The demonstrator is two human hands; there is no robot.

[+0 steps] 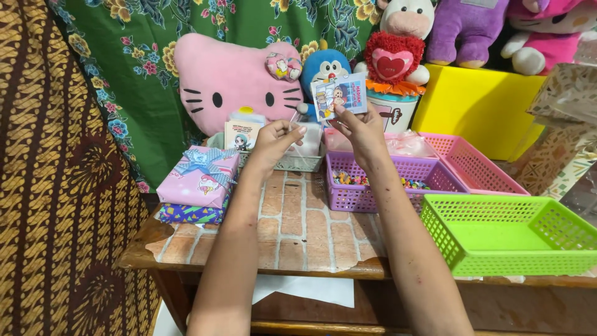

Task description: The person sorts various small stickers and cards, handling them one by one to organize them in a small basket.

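Both hands are raised over the back of the table, which has a brick-pattern top. The right hand pinches a small printed card by its lower edge, thumb and fingers closed on it; the card is upright, slightly tilted, in front of the blue plush toy. The left hand has its fingertips pinched together on something thin and clear, maybe a plastic sleeve or thread; can't tell which. The hands are near each other, not touching. Below the right hand is a purple basket with small multicoloured bits inside, and a pink basket sits just beside it on the right. An empty-looking green basket is at the front right, hanging over the table edge. On the left of the table, a pink gift box with a blue bow is stacked on another wrapped box. At the back are a pink cat-face cushion, a red heart plush on a white cup, and a yellow box with more plush toys on top.
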